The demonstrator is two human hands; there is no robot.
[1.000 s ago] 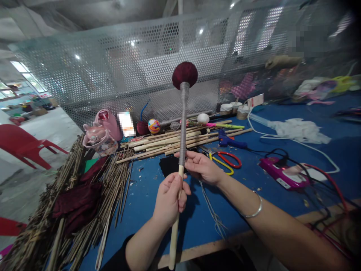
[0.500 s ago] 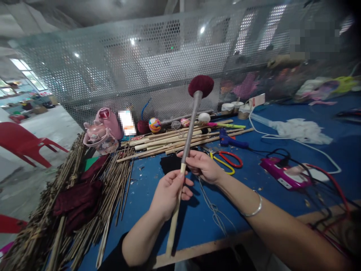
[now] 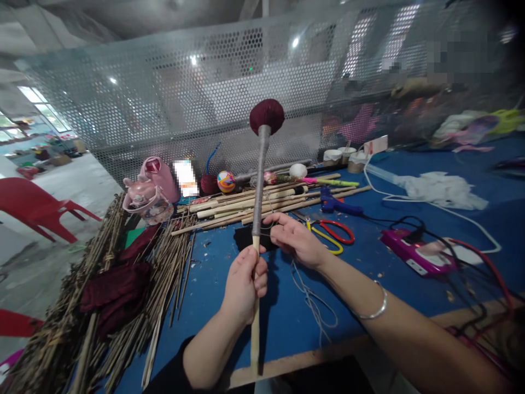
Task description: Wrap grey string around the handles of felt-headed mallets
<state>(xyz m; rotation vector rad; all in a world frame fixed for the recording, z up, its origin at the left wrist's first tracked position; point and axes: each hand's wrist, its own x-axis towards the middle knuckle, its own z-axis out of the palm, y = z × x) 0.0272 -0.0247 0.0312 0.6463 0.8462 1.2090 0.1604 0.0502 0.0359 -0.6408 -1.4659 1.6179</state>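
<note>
My left hand (image 3: 246, 282) is wrapped around the pale wooden handle of a padded mallet (image 3: 259, 183), which stands nearly upright. Its round head (image 3: 267, 115) is covered in maroon cloth, and grey cord is wound tightly along the upper part of the stick. Just right of the winding's lower end, my right hand (image 3: 297, 238) pinches the loose grey cord (image 3: 312, 301), whose slack trails in loops on the blue table. The mallet's lower end reaches the table's front edge. A black cloth (image 3: 245, 238) lies behind my hands.
Wooden sticks (image 3: 229, 207) lie across the back, before a perforated metal screen (image 3: 172, 109). Bundled twigs (image 3: 164, 279) and maroon cloth (image 3: 117, 293) fill the left. To the right are scissors (image 3: 337, 232), a blue glue gun (image 3: 338, 205) and a purple power strip (image 3: 418, 254) with cables.
The mallet has swung left and come more upright, its head shifting left. My left hand has moved slightly left with it. My right hand's fingers are now a little apart from the stick.
</note>
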